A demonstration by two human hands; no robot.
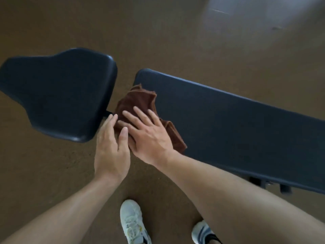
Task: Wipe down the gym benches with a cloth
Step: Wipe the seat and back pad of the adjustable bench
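Brown gym flooring (52, 173) is seen beneath a brown cloth (139, 101) bunched at the near-left corner of the long bench pad (228, 124), spilling toward the gap beside the seat pad (61, 92). It is pressed flat by the right hand (149, 134); the left hand (110, 150), fingers straight, touches its edge. Being ungripped, the cloth could be pushed into the gap.
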